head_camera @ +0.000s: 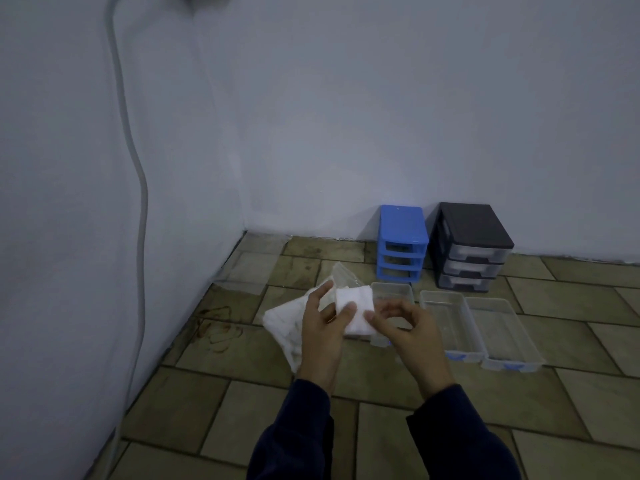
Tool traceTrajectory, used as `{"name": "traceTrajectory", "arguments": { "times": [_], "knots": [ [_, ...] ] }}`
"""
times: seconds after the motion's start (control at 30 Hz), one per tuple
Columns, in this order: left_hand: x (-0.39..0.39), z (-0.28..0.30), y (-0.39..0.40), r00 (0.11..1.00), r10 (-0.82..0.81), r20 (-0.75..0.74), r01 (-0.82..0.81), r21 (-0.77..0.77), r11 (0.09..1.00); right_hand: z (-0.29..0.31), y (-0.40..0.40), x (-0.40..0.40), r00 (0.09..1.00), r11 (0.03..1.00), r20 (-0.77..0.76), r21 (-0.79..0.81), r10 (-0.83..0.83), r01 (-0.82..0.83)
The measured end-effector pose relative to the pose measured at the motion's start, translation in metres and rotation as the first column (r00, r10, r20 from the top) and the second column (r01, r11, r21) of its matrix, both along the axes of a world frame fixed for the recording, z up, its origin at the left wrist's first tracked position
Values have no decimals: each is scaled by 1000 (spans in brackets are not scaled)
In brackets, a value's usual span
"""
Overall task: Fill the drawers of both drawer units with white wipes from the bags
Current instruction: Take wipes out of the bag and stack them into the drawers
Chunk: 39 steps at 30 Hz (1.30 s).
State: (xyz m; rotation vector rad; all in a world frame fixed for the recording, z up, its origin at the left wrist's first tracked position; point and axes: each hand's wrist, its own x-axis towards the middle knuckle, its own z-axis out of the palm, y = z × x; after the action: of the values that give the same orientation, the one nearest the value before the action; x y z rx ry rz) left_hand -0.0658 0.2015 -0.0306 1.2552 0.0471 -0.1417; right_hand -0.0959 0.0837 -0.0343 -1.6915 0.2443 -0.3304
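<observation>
- Your left hand (320, 327) holds a clear bag (291, 323) full of white wipes; the fingers are curled around the bag's upper part and the thumb presses on the white wipe (355, 311) that sticks out of the bag mouth.
- Your right hand (403, 323) is just beside this wipe, at 3 o'clock from it; its fingers are narrow and curled, with the thumb and first finger at the wipe's lower right edge, but I cannot tell if they really pinch it.
- Both hands are above the tiled floor (242, 403), near the middle of the view, and both arms wear dark sleeves (294, 434).
- Three clear drawers (450, 317) lie pulled out on the floor, side by side, at 3 o'clock from your hands; the nearest one is partly hidden behind your right hand.
- The blue drawer unit (401, 237) stands against the wall at 1 o'clock from your hands, and its three slots are open.
- The black drawer unit (471, 244) stands just beside the blue one, on its right, with three clear drawers inside.
- Another flat clear bag (239, 284) lies on the floor at 10 o'clock, near the left wall.
- A grey cable (140, 188) hangs down along the left wall.
</observation>
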Motion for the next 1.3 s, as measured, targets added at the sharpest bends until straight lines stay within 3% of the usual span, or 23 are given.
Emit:
{"name": "traceTrajectory", "arguments": {
  "times": [0.07,0.13,0.17,0.23,0.37,0.57,0.7,0.8,1.03,1.17,1.3],
  "knots": [
    [0,-3,2,999,45,22,-45,31,998,3,-4,0,1000,967,-22,254,15,-9],
    [0,-6,4,996,56,64,-62,106,992,7,-9,0,997,795,48,602,52,-71],
    [1,-7,5,994,50,93,-64,156,986,9,-11,-1,996,704,80,705,45,-88],
    [1,-10,5,985,29,173,-70,240,968,11,-16,-2,996,643,90,761,28,-87],
    [-1,-10,-1,971,-18,237,-66,341,938,12,-16,-3,995,690,99,718,22,-87],
    [-6,0,-7,955,-214,203,150,290,945,9,-13,-1,991,747,129,656,34,-111],
    [-4,-10,-11,960,-145,240,55,346,936,4,-13,-2,990,842,137,530,29,-98],
    [-2,-12,-10,976,-97,196,33,307,951,3,-13,-2,994,896,109,438,27,-72],
    [-3,1,-8,987,-82,139,42,265,963,1,-13,0,1000,934,22,357,14,-21],
    [-1,-5,-6,982,-78,169,32,262,964,5,-15,-3,997,910,76,414,-34,-1],
    [-3,-9,-9,976,-116,182,73,228,971,3,-12,-2,989,967,139,239,59,-91]
  ]
}}
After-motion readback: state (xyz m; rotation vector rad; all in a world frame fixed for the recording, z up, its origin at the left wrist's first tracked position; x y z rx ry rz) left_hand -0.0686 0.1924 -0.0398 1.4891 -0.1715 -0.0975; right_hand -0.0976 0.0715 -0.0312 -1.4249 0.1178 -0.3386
